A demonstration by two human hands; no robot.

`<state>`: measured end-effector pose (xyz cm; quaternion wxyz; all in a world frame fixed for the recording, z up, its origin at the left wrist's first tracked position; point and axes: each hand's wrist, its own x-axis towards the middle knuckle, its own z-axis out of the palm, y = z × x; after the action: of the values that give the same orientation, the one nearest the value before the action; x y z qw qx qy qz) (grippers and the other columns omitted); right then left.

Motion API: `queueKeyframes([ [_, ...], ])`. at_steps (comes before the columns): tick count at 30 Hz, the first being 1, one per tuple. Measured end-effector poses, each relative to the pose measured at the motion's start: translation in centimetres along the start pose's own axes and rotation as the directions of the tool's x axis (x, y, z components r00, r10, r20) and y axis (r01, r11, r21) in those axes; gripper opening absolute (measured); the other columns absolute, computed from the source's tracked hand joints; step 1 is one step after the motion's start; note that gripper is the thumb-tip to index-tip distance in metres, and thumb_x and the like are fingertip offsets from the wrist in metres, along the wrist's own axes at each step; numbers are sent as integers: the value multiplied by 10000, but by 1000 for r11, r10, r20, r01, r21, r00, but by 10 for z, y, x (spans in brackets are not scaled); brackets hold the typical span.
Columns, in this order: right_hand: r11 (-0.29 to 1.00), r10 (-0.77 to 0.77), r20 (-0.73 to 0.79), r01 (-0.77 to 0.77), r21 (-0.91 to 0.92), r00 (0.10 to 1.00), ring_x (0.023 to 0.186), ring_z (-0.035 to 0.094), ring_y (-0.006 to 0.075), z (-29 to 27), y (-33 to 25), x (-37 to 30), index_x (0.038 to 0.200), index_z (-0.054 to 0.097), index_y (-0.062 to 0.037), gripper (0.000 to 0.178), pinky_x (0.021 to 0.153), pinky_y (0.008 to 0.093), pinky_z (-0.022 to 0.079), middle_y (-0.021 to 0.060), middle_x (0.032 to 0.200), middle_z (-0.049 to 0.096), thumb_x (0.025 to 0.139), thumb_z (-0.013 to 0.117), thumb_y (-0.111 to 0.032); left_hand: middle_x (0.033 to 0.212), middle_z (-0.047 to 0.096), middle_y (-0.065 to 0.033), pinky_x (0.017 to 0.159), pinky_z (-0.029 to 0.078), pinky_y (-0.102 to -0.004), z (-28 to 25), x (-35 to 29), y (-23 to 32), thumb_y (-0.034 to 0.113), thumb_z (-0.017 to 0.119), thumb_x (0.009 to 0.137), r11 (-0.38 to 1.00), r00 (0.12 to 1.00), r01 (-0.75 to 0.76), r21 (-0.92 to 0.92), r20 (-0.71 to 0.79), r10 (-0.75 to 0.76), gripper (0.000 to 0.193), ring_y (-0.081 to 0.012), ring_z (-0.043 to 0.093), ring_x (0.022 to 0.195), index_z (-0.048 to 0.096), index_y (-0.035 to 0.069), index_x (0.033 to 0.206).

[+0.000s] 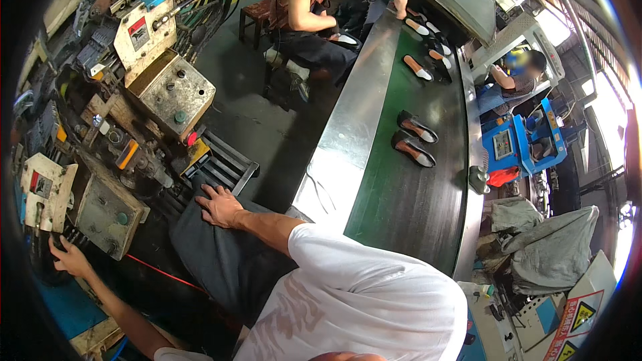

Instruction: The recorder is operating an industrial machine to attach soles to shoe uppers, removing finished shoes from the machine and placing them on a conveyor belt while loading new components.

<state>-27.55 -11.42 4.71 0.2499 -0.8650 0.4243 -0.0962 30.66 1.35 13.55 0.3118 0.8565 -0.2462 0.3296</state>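
Two bare hands are being seen in the left half of the frame. At centre left, the right hand (pixel 219 207) is being rested with fingers spread, grasping nothing, on a dark grey cloth trouser leg (pixel 200 247). At the far left, the left hand (pixel 69 259) is being held, fingers bent, at a black, rounded part (pixel 41 254); whether this is being grasped cannot be told. The part is sitting below a worn cream metal plate (pixel 60 180), left of a grimy grey metal control box (pixel 100 224). It is being judged stiff, perhaps oily, and best gripped on its exposed right side. Its long axis is seemingly running up the frame; its front cannot be told, shadow hiding the outline.
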Motion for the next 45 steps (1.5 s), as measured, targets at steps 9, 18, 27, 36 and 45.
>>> queueKeyframes([
  [9, 1000, -6, 14, 6, 8, 1000, 1372, 540, 487, 3, -11, 1, 1529, 640, -188, 546, 1161, 588, 473, 197, 1682, 455, 1010, 648, -354, 1432, 572, -329, 812, 553, -618, -10, 10, -18, 605, 642, 1089, 999, 1000, -15, 37, -1, 15, 539, -454, 622, 1171, 533, 434, 1588],
  [18, 1000, 1, 45, -2, 23, 999, 1408, 513, 509, 3, -8, 3, 1542, 626, -166, 561, 1171, 611, 448, 222, 1698, 421, 1018, 641, -367, 1467, 539, -353, 839, 555, -625, -8, 8, -11, 600, 640, 1091, 999, 1000, 24, 28, 15, -24, 542, -464, 621, 1166, 534, 430, 1595],
  [27, 1000, -9, 4, 9, 2, 1000, 1366, 541, 490, 5, -4, 2, 1529, 638, -199, 546, 1169, 587, 467, 198, 1684, 451, 1007, 658, -359, 1375, 589, -340, 800, 551, -616, -4, 6, -10, 593, 645, 1091, 1000, 1000, -9, 25, -19, 9, 534, -462, 630, 1124, 541, 428, 1588],
  [36, 999, -14, 10, 14, 31, 1000, 1378, 543, 487, -3, -13, -2, 1535, 634, -191, 549, 1176, 589, 470, 197, 1686, 447, 1012, 655, -360, 1340, 610, -332, 808, 545, -627, -4, 13, -23, 612, 647, 1084, 999, 999, -28, 32, -21, 29, 533, -484, 595, 1178, 559, 418, 1573],
  [45, 999, -8, 28, 6, 41, 1000, 1437, 503, 483, -6, -10, -9, 1571, 605, -176, 565, 1196, 583, 448, 212, 1700, 426, 1041, 626, -371, 1425, 571, -376, 1000, 520, -579, -11, 13, -22, 575, 650, 1093, 997, 995, -82, -18, 60, 82, 537, -526, 523, 1312, 540, 395, 1587],
])
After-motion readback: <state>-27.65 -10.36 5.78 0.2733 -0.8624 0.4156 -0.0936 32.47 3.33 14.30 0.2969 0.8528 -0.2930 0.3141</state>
